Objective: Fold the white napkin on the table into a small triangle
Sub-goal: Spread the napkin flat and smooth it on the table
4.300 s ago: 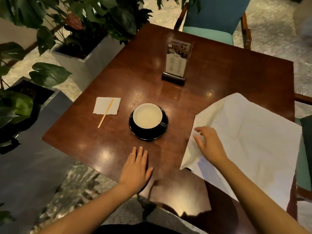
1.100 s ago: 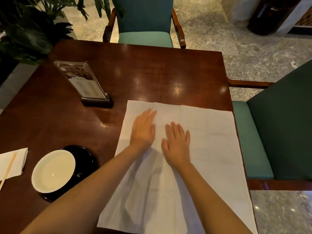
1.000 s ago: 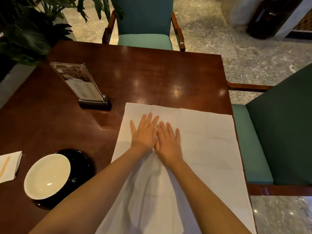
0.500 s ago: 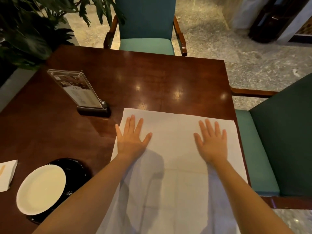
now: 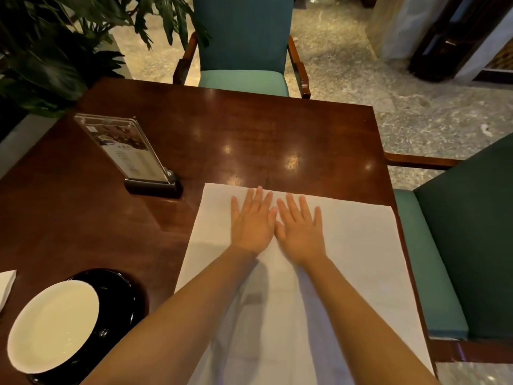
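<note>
A large white napkin [image 5: 363,251] lies spread flat on the right half of the dark wooden table [image 5: 249,145], its right edge along the table's right side. My left hand [image 5: 254,222] and my right hand [image 5: 301,227] rest palm down side by side near the middle of the napkin's far edge, thumbs almost touching, fingers spread and holding nothing. My forearms cover the napkin's centre; its near edge runs out of view.
An acrylic menu stand [image 5: 130,154] stands left of the napkin's far corner. A white cup on a black saucer [image 5: 116,301] sits near left, beside a small folded paper napkin [image 5: 5,287]. Teal chairs [image 5: 244,51] stand across and right [image 5: 472,240]; plants [image 5: 50,45] far left.
Half a second ago my hands lay wide apart on the napkin's far corners. They have slid inward and now meet at the middle. Earlier the napkin was moved square on the table.
</note>
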`<state>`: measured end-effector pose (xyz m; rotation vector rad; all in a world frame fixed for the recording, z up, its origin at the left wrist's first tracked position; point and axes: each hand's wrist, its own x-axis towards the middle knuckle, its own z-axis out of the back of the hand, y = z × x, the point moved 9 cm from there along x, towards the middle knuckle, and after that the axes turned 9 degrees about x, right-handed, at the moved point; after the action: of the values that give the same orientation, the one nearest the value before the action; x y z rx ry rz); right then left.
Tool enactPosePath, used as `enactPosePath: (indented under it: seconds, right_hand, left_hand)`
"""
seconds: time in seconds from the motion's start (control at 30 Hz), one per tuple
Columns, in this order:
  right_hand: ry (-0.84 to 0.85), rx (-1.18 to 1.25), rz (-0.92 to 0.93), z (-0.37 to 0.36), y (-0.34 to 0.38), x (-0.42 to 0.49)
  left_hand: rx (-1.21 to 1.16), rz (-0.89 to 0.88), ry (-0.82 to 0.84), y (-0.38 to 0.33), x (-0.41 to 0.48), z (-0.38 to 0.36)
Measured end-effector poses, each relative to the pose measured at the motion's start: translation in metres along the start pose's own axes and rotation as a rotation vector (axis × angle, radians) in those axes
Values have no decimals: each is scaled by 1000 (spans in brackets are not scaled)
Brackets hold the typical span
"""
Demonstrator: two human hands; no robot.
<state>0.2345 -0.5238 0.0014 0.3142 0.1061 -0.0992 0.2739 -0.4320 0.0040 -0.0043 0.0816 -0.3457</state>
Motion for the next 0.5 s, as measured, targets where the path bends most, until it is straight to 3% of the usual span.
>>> enactPosePath:
  seconds: [0.27, 0.37, 0.5]
  right_hand:
    - [-125, -26, -208, 30, -107, -36]
    - [-101, -29, -245, 39, -137, -58]
    - [-32, -112, -386, 40, -144, -66]
  left_hand:
    - [34, 9, -25, 63, 7, -8]
    - [16, 31, -46, 81, -1, -4]
    - [8, 108, 52, 79, -23, -9]
